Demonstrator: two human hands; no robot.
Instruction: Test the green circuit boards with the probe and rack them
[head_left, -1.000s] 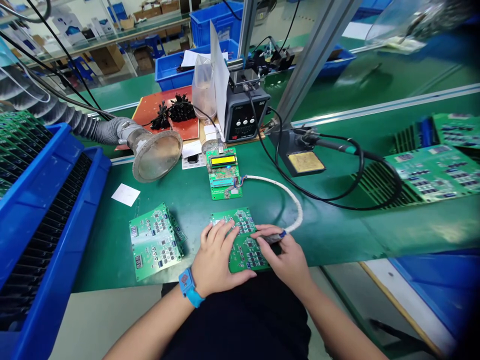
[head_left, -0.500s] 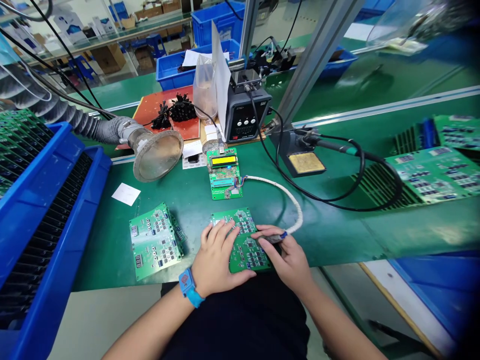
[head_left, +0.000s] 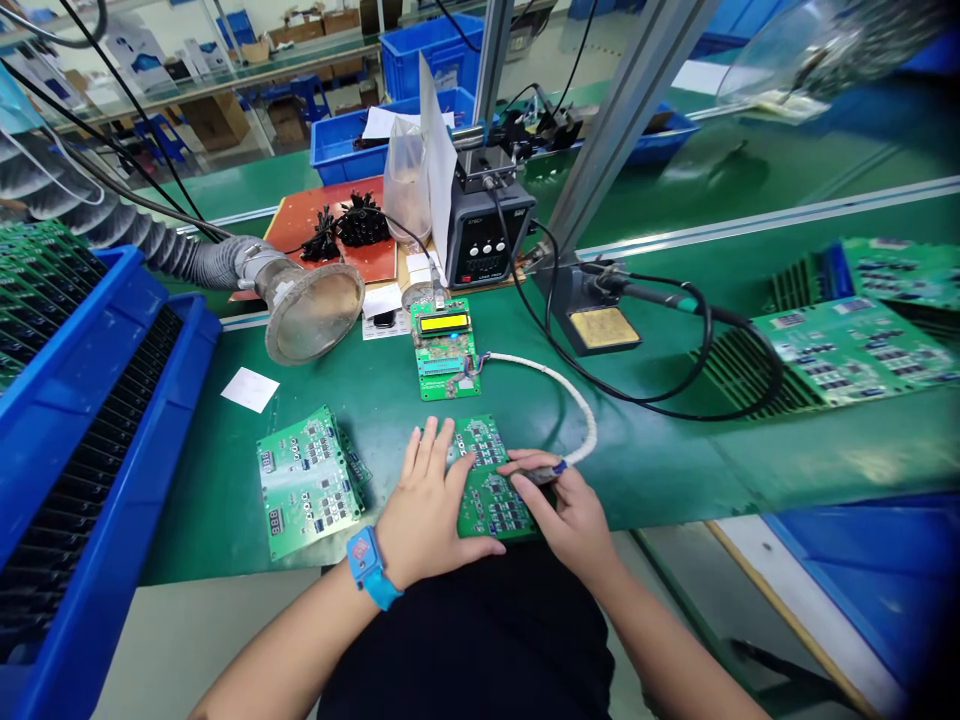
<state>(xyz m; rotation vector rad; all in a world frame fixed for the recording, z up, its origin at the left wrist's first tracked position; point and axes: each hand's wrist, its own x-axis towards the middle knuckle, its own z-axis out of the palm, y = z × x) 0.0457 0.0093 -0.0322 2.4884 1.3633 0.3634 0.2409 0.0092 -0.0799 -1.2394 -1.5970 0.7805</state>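
The green circuit board [head_left: 495, 500] is laid flat at the near edge of the green workbench [head_left: 660, 475], between both hands. Its left side is partly covered by the left hand [head_left: 420, 510], which is spread open, palm down, with nothing gripped. A dark probe [head_left: 536, 474] is pinched between the thumb and fingers of the right hand [head_left: 576, 515], its tip held at the board's right side. From the probe, a white cable [head_left: 589, 415] is looped to a small board with a yellow display [head_left: 444, 350], set just beyond. Farther right, the bench is crossed by the black cord [head_left: 667, 408] of a soldering iron parked in its stand [head_left: 606, 328]; behind, the way is blocked by a soldering station [head_left: 491, 235] and a slanted metal post [head_left: 615, 110]. To the left, a fume nozzle [head_left: 315, 312] is hung low over the bench. Open bench is left between the right hand and the stacked boards [head_left: 840, 345] at far right; on the left, room is narrowed by a pair of boards [head_left: 311, 480]. Upright rows of boards are held in the blue bins [head_left: 176, 400] at far left.
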